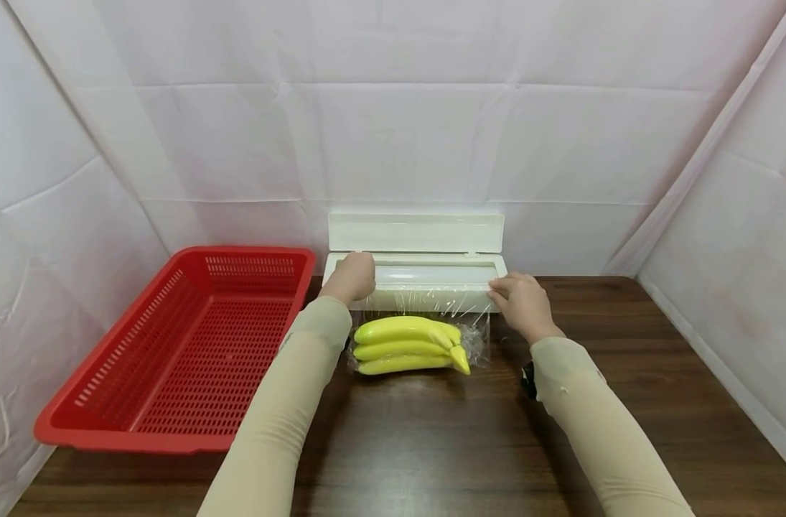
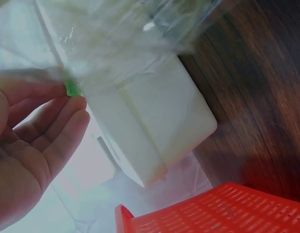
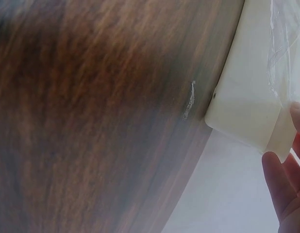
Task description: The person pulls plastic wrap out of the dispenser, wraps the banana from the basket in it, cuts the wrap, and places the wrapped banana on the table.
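Observation:
A white cling film dispenser (image 1: 431,299) stands at the back of the table with its lid (image 1: 415,233) raised, a roll (image 1: 434,273) showing inside. Clear film (image 1: 476,343) stretches from its front over a bunch of yellow bananas (image 1: 402,331). At the dispenser's left end, my left hand (image 1: 355,276) pinches a small green slide cutter (image 2: 72,87) on the top front edge, fingertips and thumb together. My right hand (image 1: 522,303) holds the dispenser's right front corner, thumb and fingers around the edge in the right wrist view.
To the left stands a red perforated plastic basket (image 1: 186,439). White cloth walls (image 1: 393,143) enclose the back and both sides. The dark wooden table (image 1: 431,445) runs in front of the bananas and out to the right.

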### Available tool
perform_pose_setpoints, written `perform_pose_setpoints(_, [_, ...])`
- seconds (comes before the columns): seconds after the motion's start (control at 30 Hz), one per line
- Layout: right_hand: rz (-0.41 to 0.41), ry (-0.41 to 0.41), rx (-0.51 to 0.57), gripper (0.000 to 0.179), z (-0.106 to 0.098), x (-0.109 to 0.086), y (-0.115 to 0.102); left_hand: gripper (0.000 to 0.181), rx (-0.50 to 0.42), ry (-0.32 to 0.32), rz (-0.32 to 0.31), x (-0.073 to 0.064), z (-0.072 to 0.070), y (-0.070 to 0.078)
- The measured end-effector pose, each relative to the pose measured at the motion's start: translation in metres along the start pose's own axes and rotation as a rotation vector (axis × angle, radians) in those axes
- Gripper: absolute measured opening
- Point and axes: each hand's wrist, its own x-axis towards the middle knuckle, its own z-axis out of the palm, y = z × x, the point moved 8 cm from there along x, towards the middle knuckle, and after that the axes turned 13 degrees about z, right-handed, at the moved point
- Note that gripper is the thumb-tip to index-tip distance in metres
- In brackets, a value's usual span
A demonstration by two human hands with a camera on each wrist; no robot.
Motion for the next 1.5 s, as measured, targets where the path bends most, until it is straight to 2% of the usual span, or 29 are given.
perform_pose_setpoints(0.17, [0.01,-0.011,-0.001,0.028,0.0,-0.001,-0.001,0.037,-0.019,-0.072,-0.02,0.003,0.004,0.0])
perform_pose_setpoints(0.5, [0.017,-0.02,-0.017,0.028,0.0,-0.002,0.0,0.042,-0.008,-0.153,-0.023,0.006,0.007,0.003])
perform_pose_setpoints(0.87, [0.031,-0.025,-0.032,0.028,0.001,0.001,0.005,0.044,-0.053,-0.209,0.015,0.009,0.009,0.007])
perform_pose_setpoints(1.1, [0.032,-0.022,-0.037,0.028,-0.001,0.001,0.006,0.043,-0.101,-0.215,0.002,0.011,0.009,0.009])
perform_pose_setpoints(1.27, [0.035,-0.03,-0.04,0.028,-0.001,0.001,0.006,0.042,-0.077,-0.223,0.026,0.012,0.009,0.013])
perform_pose_setpoints(1.5, [0.034,-0.026,-0.048,0.028,-0.001,0.001,0.006,0.04,-0.065,-0.236,-0.009,0.012,0.008,0.014])
